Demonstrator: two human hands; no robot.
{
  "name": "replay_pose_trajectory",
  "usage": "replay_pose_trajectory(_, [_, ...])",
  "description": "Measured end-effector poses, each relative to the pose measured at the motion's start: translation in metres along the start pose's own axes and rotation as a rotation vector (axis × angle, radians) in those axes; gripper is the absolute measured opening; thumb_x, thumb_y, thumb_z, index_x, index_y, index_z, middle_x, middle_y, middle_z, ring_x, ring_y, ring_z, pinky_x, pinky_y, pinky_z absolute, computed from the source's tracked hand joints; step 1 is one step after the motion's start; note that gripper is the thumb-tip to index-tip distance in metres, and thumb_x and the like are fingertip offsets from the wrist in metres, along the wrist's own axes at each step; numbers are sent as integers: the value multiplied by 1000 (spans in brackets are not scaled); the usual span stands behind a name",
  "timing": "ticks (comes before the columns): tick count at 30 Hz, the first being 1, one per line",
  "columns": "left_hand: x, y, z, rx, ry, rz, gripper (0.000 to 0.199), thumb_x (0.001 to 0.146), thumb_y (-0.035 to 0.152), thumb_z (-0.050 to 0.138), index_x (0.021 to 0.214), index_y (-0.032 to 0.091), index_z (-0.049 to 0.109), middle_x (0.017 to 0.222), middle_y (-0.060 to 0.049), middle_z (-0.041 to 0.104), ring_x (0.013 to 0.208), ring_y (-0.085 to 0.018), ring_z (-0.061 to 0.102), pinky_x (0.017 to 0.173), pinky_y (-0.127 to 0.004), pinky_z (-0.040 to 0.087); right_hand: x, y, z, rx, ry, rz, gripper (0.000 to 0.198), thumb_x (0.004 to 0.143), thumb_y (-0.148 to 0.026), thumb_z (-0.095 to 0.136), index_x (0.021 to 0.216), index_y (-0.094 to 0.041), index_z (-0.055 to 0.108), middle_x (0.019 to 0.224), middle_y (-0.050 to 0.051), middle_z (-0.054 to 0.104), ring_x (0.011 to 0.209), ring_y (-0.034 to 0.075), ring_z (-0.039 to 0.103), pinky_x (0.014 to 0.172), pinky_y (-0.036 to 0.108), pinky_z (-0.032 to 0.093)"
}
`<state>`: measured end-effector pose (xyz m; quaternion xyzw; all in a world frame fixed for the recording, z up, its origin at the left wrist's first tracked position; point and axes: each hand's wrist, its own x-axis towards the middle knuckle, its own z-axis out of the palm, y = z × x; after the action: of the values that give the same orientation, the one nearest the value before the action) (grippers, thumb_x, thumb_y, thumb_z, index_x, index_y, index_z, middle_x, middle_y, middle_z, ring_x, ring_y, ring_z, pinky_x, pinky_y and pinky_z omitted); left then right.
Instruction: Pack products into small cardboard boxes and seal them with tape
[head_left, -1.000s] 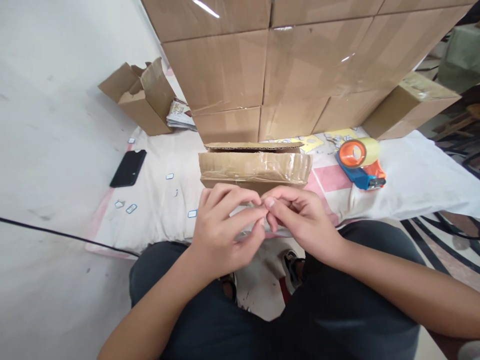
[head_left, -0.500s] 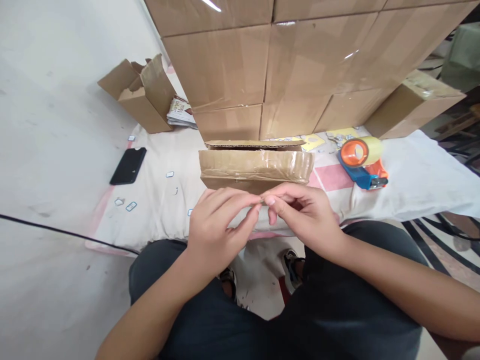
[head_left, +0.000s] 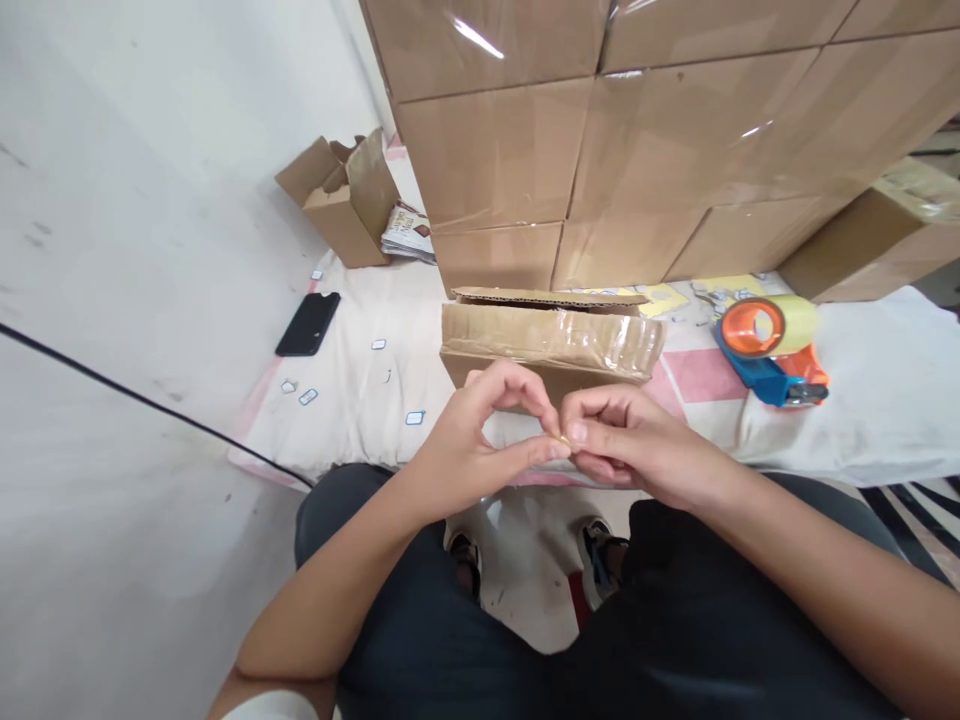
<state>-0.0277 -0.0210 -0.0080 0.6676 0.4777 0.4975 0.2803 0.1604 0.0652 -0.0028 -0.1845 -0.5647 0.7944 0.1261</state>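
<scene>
My left hand (head_left: pixel 480 445) and my right hand (head_left: pixel 645 440) meet in front of a cardboard box (head_left: pixel 540 335). Thumb and finger of each are pinched on a tiny tan piece (head_left: pixel 562 440), too small to name. The left thumb and index finger make a ring shape; the right fingers are curled in. Behind the hands, the box stands on the cloth-covered surface with its top flaps slightly apart and clear tape along its front flap.
A tape dispenser (head_left: pixel 772 350) with a wide roll lies right of the box. Taped cartons (head_left: pixel 502 150) are stacked behind. At the left are an open carton (head_left: pixel 345 215), booklets (head_left: pixel 409 232) and a flat black item (head_left: pixel 308 324). Small stickers (head_left: pixel 415 418) dot the cloth.
The view has swung left, so everything sits farther right. My left hand has turned, its index finger arching and its thumb stretching toward the right hand. Both fingertips stay together.
</scene>
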Motion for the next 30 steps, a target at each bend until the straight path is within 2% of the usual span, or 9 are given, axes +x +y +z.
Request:
replay_pose_trajectory(5, [1, -4, -4, 462, 59, 304, 17, 94, 41, 64, 105, 31, 72, 90, -2, 55, 90, -18, 53, 88, -36, 44, 1, 16, 4, 223, -224, 151, 53, 93, -58, 59, 62, -17, 46, 48, -9, 33, 44, 5, 26, 42, 20, 18])
replay_pose_trajectory(8, [5, -1, 0, 508, 47, 381, 19, 99, 38, 57, 101, 29, 73, 89, -3, 54, 87, -18, 52, 83, -34, 45, -1, 21, 9, 243, -292, 180, 59, 92, -67, 54, 60, -19, 42, 48, -9, 29, 44, 5, 23, 41, 20, 15])
replay_pose_trajectory(12, [2, 16, -6, 621, 107, 429, 13, 96, 26, 61, 86, 22, 67, 81, -1, 61, 79, -16, 53, 75, -35, 45, 2, 24, 7, 149, -122, 98, 61, 92, -67, 53, 58, -20, 35, 49, -10, 25, 44, 5, 19, 43, 22, 14])
replay_pose_trajectory(15, [-33, 23, -31, 722, 360, 366, 3, 90, 20, 68, 88, 22, 67, 82, 0, 63, 77, -15, 56, 72, -33, 45, 9, 25, 0, -118, 15, 80, 59, 90, -61, 62, 57, -20, 35, 50, -8, 27, 46, 6, 21, 45, 24, 16])
replay_pose_trajectory(18, [-113, 11, -54, 658, 845, 120, 7, 89, 25, 71, 84, 21, 67, 75, 1, 61, 71, -13, 56, 67, -29, 46, 16, 37, -6, -537, 28, 56, 58, 89, -56, 64, 55, -20, 34, 52, -7, 30, 49, 7, 25, 47, 25, 19])
replay_pose_trajectory(20, [-181, -9, -53, 553, 1063, -273, 19, 94, 34, 64, 82, 20, 65, 68, 3, 58, 64, -12, 54, 67, -27, 46, 22, 52, -9, -801, -21, -3, 55, 93, -51, 61, 55, -19, 35, 52, -6, 31, 49, 8, 30, 48, 25, 22])
replay_pose_trajectory(23, [-275, -51, -20, 277, 1008, -860, 36, 93, 53, 59, 84, 19, 67, 74, -1, 66, 64, -12, 56, 67, -26, 48, 28, 81, -11, -1150, -103, -134, 47, 97, -42, 55, 58, -19, 43, 50, -5, 42, 48, 9, 41, 50, 25, 26])
replay_pose_trajectory(26, [-333, -101, 28, 154, 960, -1035, 49, 89, 64, 56, 90, 16, 68, 81, -7, 73, 55, -13, 56, 60, -30, 51, 31, 103, -11, -1423, -132, -325, 41, 100, -38, 51, 63, -20, 54, 54, -3, 56, 49, 12, 51, 52, 27, 27])
replay_pose_trajectory(30, [-361, -175, 59, 45, 866, -1242, 39, 94, 50, 58, 92, 12, 68, 88, -8, 73, 61, -13, 61, 66, -31, 56, 35, 116, -9, -1611, -83, -555, 39, 102, -32, 49, 67, -20, 58, 57, -2, 60, 50, 11, 55, 52, 28, 29])
